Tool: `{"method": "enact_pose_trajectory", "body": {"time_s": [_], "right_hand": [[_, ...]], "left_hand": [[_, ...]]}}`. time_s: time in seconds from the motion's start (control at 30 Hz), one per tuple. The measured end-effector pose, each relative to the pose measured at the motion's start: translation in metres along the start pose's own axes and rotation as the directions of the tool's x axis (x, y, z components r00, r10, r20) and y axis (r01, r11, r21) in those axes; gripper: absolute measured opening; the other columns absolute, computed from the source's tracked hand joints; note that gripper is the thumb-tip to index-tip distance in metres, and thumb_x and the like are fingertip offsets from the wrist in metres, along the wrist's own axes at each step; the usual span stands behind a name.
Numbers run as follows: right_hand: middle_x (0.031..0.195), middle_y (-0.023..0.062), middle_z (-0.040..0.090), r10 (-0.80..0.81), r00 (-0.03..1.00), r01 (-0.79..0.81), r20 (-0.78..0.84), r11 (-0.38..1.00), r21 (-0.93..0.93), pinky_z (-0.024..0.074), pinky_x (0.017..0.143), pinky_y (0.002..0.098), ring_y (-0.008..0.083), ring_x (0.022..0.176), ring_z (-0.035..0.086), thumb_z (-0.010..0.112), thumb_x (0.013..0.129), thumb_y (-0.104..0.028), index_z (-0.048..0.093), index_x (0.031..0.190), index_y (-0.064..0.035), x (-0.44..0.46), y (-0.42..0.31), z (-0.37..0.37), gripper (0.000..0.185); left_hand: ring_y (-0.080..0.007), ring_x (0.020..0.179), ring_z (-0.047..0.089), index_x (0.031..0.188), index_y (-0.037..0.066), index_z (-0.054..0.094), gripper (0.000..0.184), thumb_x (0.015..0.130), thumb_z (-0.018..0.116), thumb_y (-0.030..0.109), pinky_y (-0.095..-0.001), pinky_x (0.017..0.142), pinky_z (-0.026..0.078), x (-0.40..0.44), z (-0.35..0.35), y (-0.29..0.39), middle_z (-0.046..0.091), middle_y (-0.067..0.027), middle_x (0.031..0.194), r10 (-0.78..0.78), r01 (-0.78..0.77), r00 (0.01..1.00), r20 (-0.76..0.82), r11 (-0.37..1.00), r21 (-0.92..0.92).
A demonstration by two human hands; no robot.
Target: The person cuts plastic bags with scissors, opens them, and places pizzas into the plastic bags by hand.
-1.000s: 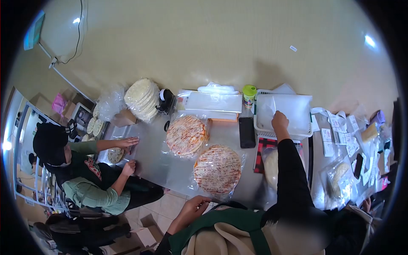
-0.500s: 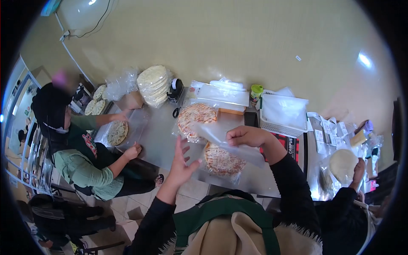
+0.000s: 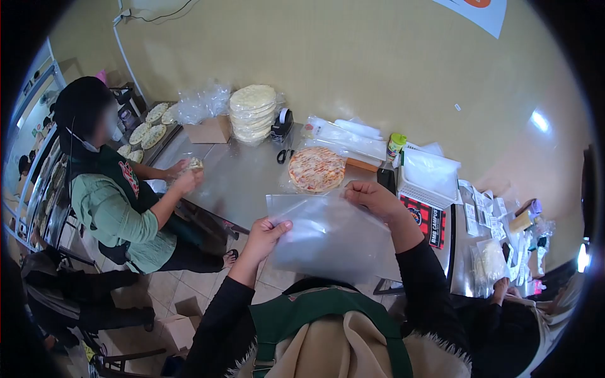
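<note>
Clear plastic [image 3: 324,239] is pinched in the fingers of our left hand [image 3: 263,239] and right hand [image 3: 378,201]; if we tug unevenly, it could crease, tear or slip.

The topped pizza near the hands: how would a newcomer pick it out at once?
Find the long metal table against the wall. The topped pizza lies there, just beyond the clear plastic sheet held between left hand and right hand. Its orange-red streaked top sets it apart from the pale, stacked rounds to its left.
</note>
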State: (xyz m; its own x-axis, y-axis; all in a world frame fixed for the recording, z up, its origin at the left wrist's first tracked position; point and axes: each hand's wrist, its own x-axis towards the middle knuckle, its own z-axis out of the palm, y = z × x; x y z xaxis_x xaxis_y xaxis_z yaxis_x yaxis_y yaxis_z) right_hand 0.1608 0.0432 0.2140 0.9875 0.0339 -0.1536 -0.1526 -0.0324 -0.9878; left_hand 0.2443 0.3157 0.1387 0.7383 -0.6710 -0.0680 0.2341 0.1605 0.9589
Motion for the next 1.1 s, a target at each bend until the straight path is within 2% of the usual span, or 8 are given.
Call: {"method": "enact_pose_trajectory", "body": {"time_s": [0.37,0.57,0.73,0.83,0.87,0.9,0.97,1.1], "right_hand": [[0.061,-0.0024,0.052,-0.102,0.892,-0.064,-0.441,0.936,-0.345,0.0329,0.04,0.0207,0.0053,0.048,0.043,0.051,0.085,-0.018,0.06,0.085,-0.0091,0.002,-0.002,-0.05,0.013],[0.074,0.0092,0.059,0.068,0.398,0.189,-0.915,0.97,0.154,0.0392,0.036,0.0262,0.0142,0.045,0.047,0.047,0.088,-0.017,0.05,0.101,-0.0045,-0.022,0.051,-0.179,0.019],[0.096,0.0198,0.057,0.146,0.333,0.353,-0.931,0.897,0.267,0.0515,0.051,0.0365,0.0273,0.067,0.059,0.049,0.083,-0.01,0.04,0.116,-0.0031,-0.037,0.119,-0.262,0.035],[0.108,0.0239,0.051,0.181,-0.02,0.012,-0.983,0.983,0.181,0.0513,0.068,0.0414,0.0354,0.09,0.057,0.051,0.08,-0.007,0.037,0.123,-0.0009,-0.032,0.109,-0.242,0.046],[0.112,0.0241,0.049,-0.284,-0.108,-0.226,-0.953,0.94,-0.255,0.047,0.078,0.0399,0.036,0.099,0.052,0.054,0.079,-0.008,0.035,0.126,-0.0008,-0.023,0.135,-0.256,0.051],[0.117,0.0244,0.047,-0.694,-0.072,-0.465,-0.717,0.659,-0.591,0.0428,0.088,0.0383,0.0365,0.109,0.047,0.057,0.077,-0.009,0.034,0.129,-0.0007,-0.018,0.151,-0.266,0.057],[0.121,0.0216,0.046,-0.406,0.312,-0.226,-0.859,0.847,-0.482,0.0319,0.098,0.0322,0.0333,0.115,0.043,0.062,0.076,-0.012,0.033,0.13,-0.0001,-0.013,0.103,-0.206,0.062],[0.124,0.0157,0.047,-0.099,0.987,0.106,-0.13,0.993,0.046,0.0347,0.096,0.0338,0.0262,0.115,0.044,0.062,0.078,-0.014,0.045,0.122,0.0006,0.005,0.055,-0.113,0.049]], "left_hand": [[-0.0058,0.06,0.046,0.088,0.0,0.063,0.022,0.087,0.057,0.021,-0.0206,0.057,0.039,-0.017,-0.035,-0.004,0.055,0.0032,0.067,0.085,-0.021,0.971,-0.222,0.961,0.276],[-0.0067,0.065,0.051,0.09,-0.002,0.062,0.019,0.087,0.058,0.016,-0.0206,0.061,0.042,-0.02,-0.033,0.004,0.06,-0.0007,0.076,0.154,-0.103,0.919,-0.363,0.982,0.156],[-0.007,0.064,0.051,0.089,-0.001,0.062,0.019,0.087,0.058,0.017,-0.0208,0.061,0.042,-0.017,-0.013,0.012,0.06,-0.0002,0.076,0.143,-0.117,0.916,-0.375,0.989,0.091],[-0.0072,0.064,0.051,0.09,-0.001,0.062,0.02,0.087,0.058,0.019,-0.0211,0.06,0.043,-0.012,0.001,0.022,0.06,-0.0002,0.076,0.119,-0.063,0.913,-0.39,0.986,0.154],[-0.0072,0.064,0.051,0.09,-0.001,0.062,0.02,0.087,0.058,0.019,-0.0211,0.06,0.043,-0.009,0.004,0.023,0.06,-0.0002,0.076,0.113,-0.054,0.915,-0.388,0.986,0.16],[-0.0074,0.065,0.052,0.09,0.0,0.062,0.02,0.087,0.058,0.019,-0.0216,0.06,0.043,-0.007,0.006,0.024,0.06,-0.0002,0.076,0.112,-0.04,0.913,-0.392,0.982,0.186],[-0.0077,0.066,0.052,0.091,0.0,0.062,0.021,0.087,0.058,0.02,-0.0221,0.06,0.044,-0.002,0.012,0.026,0.06,-0.0002,0.076,0.103,-0.017,0.914,-0.392,0.976,0.218],[-0.0086,0.068,0.054,0.092,-0.001,0.062,0.021,0.086,0.059,0.019,-0.0227,0.063,0.044,0.004,0.025,0.035,0.061,-0.0014,0.079,0.162,-0.132,0.916,-0.366,0.986,0.105]]}}
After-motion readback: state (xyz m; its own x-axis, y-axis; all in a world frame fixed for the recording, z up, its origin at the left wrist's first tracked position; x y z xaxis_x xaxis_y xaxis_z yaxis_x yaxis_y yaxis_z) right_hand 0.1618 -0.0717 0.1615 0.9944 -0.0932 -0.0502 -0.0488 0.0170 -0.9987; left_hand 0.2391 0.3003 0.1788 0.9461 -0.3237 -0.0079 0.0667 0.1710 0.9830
